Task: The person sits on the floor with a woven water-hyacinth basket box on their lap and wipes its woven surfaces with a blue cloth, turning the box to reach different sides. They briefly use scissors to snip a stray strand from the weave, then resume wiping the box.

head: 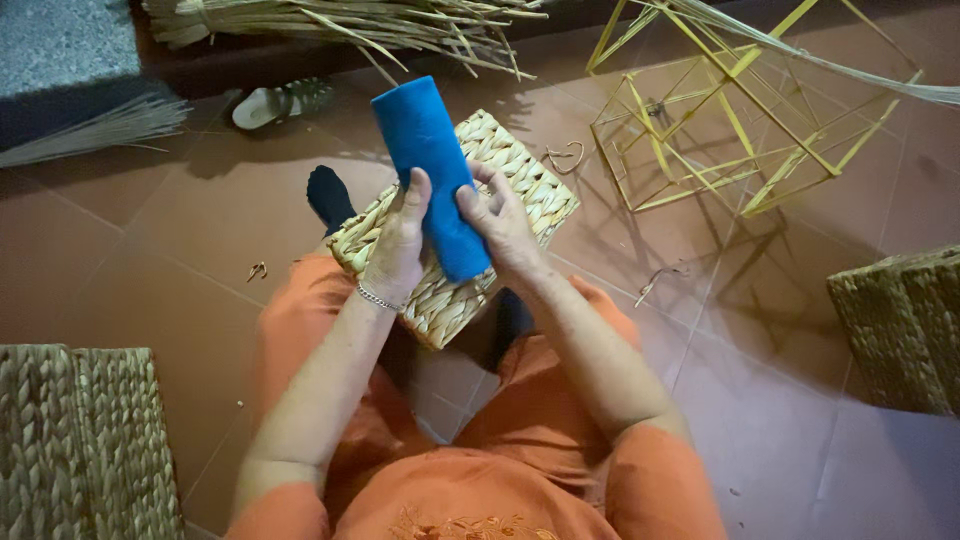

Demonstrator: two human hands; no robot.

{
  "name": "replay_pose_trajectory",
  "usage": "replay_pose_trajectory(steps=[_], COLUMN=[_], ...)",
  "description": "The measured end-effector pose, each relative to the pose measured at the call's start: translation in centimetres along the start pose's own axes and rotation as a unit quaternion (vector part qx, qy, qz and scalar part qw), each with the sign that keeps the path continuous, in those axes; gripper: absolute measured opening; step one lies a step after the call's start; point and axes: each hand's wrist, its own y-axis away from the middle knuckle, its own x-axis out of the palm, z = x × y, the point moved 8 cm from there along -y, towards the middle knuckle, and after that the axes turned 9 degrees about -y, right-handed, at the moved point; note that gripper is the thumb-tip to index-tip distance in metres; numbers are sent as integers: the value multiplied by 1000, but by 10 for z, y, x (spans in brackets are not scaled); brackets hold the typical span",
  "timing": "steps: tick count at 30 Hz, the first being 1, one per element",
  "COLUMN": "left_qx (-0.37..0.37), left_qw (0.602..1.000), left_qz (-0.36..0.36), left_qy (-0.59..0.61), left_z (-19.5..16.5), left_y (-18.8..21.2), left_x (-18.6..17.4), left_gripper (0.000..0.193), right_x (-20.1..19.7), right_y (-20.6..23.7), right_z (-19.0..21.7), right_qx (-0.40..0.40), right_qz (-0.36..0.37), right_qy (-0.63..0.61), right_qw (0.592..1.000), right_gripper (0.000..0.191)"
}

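A reddish tiled floor fills the frame, with a yellow wire frame at upper right and bundles of dry straw along the top. At centre, a blue roll stands tilted between both hands (over a woven basket resting on the person's legs). The left hand grips its left side and the right hand its right, fingers closed around its lower half.

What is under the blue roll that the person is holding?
Beneath the blue roll, gripped by the left hand and right hand, lies a woven straw basket resting on the person's lap. The basket's middle strip and whatever lies below it are covered.
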Motion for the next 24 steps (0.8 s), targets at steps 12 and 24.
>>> replay_pose_trajectory(steps=[12, 24], left_qx=[249, 89], left_qw=[846, 962], left_qz=[-198, -161], left_qy=[-428, -201], left_z=[-46, 97], left_y=[52, 10], left_x=[-72, -142], left_gripper=[33, 41], right_x=[-8, 63], right_y=[8, 36], right_z=[97, 31], right_qx=[-265, -321], right_qz=[-109, 37], right_qy=[644, 740], right_qw=[709, 590], right_gripper=[43, 41])
